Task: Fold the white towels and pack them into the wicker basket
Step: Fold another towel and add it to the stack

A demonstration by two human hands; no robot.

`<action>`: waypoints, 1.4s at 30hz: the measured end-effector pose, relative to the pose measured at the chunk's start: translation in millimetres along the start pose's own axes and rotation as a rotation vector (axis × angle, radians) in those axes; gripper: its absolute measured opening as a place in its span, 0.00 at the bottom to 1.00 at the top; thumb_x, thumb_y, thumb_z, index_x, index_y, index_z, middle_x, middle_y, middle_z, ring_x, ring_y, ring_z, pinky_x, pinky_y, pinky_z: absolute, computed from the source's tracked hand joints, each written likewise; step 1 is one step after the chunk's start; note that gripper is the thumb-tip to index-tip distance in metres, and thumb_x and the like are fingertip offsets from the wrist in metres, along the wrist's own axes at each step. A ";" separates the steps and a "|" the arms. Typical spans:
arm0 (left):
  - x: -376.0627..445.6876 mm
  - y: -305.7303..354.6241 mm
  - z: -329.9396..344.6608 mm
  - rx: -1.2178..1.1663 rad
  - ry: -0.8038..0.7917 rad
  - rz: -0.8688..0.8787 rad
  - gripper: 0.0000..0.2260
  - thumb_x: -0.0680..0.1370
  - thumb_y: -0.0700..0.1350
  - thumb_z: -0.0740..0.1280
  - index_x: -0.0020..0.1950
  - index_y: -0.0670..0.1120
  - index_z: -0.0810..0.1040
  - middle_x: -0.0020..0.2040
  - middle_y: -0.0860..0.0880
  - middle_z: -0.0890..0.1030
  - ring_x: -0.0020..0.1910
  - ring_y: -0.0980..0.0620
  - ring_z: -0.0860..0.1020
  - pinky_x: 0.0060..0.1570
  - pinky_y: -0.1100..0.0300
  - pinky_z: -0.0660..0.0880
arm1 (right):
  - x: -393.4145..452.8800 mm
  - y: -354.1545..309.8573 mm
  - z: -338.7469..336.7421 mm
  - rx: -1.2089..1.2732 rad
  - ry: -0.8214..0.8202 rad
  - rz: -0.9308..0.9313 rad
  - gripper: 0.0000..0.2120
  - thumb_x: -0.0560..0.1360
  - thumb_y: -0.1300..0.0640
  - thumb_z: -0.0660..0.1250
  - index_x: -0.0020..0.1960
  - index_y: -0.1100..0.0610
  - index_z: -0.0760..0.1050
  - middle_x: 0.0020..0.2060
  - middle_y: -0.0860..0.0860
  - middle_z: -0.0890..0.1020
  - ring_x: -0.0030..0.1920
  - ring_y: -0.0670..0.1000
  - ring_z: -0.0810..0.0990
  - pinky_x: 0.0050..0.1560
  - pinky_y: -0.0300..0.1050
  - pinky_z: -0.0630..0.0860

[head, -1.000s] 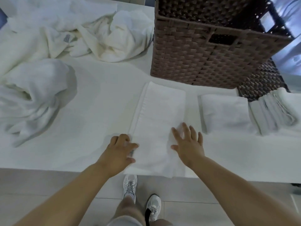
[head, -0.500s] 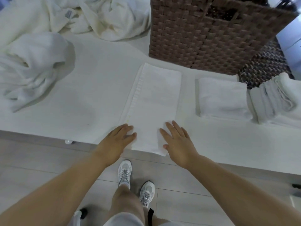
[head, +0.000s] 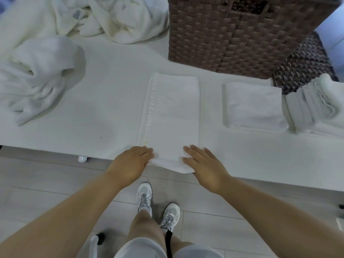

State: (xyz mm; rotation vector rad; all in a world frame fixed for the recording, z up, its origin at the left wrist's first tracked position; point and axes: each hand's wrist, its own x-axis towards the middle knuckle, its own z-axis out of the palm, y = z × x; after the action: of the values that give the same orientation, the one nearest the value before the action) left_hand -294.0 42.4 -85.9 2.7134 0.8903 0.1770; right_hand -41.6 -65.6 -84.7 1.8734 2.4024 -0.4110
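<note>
Both hands (head: 167, 162) flat on towel (head: 173, 112) — white table (head: 111, 86), grey tiled floor (head: 46, 185).

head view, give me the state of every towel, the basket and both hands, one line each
long towel: folded into a strip, near end overhanging the table edge
folded towel: flat, finished
folded stack: beside it, right
crumpled towels: unfolded
wicker basket: upright, contents unseen
left hand: at towel's near-left corner
right hand: flat on near-right corner
</note>
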 end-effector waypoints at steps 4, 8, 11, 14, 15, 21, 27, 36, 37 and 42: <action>9.4 6.0 -32.4 -0.252 -0.233 -0.258 0.07 0.80 0.47 0.60 0.56 0.54 0.75 0.51 0.53 0.79 0.51 0.50 0.77 0.47 0.58 0.72 | -4.6 1.9 -33.5 0.402 -0.180 0.148 0.21 0.80 0.45 0.54 0.71 0.50 0.66 0.71 0.49 0.70 0.72 0.51 0.65 0.73 0.45 0.58; 22.7 6.2 -60.7 -0.678 -0.083 -0.569 0.11 0.74 0.53 0.70 0.54 0.58 0.74 0.44 0.58 0.77 0.43 0.60 0.77 0.40 0.67 0.69 | 4.6 9.3 -68.4 0.820 -0.059 0.439 0.06 0.80 0.49 0.59 0.55 0.48 0.69 0.39 0.48 0.76 0.38 0.48 0.73 0.38 0.37 0.67; 38.0 -1.4 -75.3 -0.985 -0.100 -0.650 0.20 0.63 0.57 0.78 0.51 0.56 0.77 0.43 0.56 0.82 0.42 0.65 0.80 0.42 0.69 0.72 | 24.6 22.4 -79.4 0.957 0.117 0.525 0.04 0.80 0.51 0.60 0.49 0.50 0.69 0.37 0.48 0.76 0.37 0.49 0.72 0.39 0.43 0.69; 59.6 -15.0 -79.4 -0.965 -0.236 -0.584 0.21 0.60 0.53 0.80 0.49 0.56 0.78 0.42 0.65 0.83 0.42 0.67 0.80 0.41 0.71 0.73 | 51.2 32.7 -89.4 1.027 0.193 0.565 0.04 0.80 0.50 0.59 0.46 0.47 0.68 0.37 0.50 0.76 0.36 0.51 0.73 0.35 0.48 0.72; 68.0 -22.2 -77.2 -0.944 -0.230 -0.586 0.17 0.64 0.47 0.79 0.49 0.57 0.78 0.41 0.68 0.82 0.40 0.68 0.80 0.40 0.72 0.73 | 60.9 36.9 -91.0 1.035 0.199 0.572 0.05 0.80 0.50 0.59 0.45 0.46 0.67 0.36 0.49 0.75 0.34 0.51 0.73 0.33 0.48 0.71; 120.7 -56.9 -73.6 -1.029 -0.141 -0.686 0.12 0.73 0.46 0.72 0.55 0.56 0.78 0.49 0.57 0.83 0.48 0.59 0.81 0.51 0.61 0.76 | 118.9 61.4 -103.7 0.907 0.274 0.664 0.05 0.81 0.49 0.58 0.52 0.50 0.68 0.39 0.48 0.74 0.38 0.48 0.73 0.37 0.44 0.70; 161.7 -83.6 -65.8 -0.925 -0.164 -0.680 0.14 0.76 0.50 0.68 0.61 0.57 0.73 0.52 0.59 0.80 0.51 0.60 0.79 0.56 0.58 0.73 | 169.4 84.5 -103.5 0.781 0.168 0.807 0.12 0.81 0.46 0.56 0.56 0.53 0.68 0.40 0.49 0.75 0.43 0.53 0.75 0.40 0.46 0.69; 183.6 -92.6 -51.8 -0.409 -0.223 -0.572 0.23 0.77 0.52 0.66 0.66 0.42 0.66 0.60 0.42 0.73 0.54 0.41 0.75 0.47 0.55 0.70 | 182.1 88.7 -89.0 0.525 0.171 0.849 0.19 0.79 0.48 0.60 0.66 0.56 0.66 0.58 0.54 0.74 0.57 0.57 0.73 0.54 0.50 0.73; 178.8 -93.7 -49.4 -0.397 -0.128 -0.536 0.26 0.75 0.51 0.69 0.67 0.41 0.66 0.61 0.41 0.71 0.55 0.40 0.74 0.49 0.52 0.72 | 177.6 87.8 -86.6 0.451 0.228 0.807 0.20 0.78 0.49 0.62 0.67 0.57 0.66 0.60 0.55 0.73 0.59 0.57 0.71 0.57 0.51 0.72; 159.5 -101.0 -37.9 -0.155 0.092 -0.097 0.24 0.76 0.57 0.61 0.66 0.43 0.68 0.61 0.41 0.69 0.59 0.40 0.68 0.57 0.45 0.72 | 153.5 75.4 -72.8 0.165 0.314 0.352 0.24 0.75 0.44 0.58 0.65 0.58 0.67 0.65 0.59 0.72 0.62 0.58 0.66 0.62 0.56 0.70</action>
State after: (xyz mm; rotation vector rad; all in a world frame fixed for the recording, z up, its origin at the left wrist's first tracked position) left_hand -230.3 223.9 -75.5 2.5308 0.9881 0.3382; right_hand -0.4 114.0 -60.3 2.5448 2.1897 -0.3156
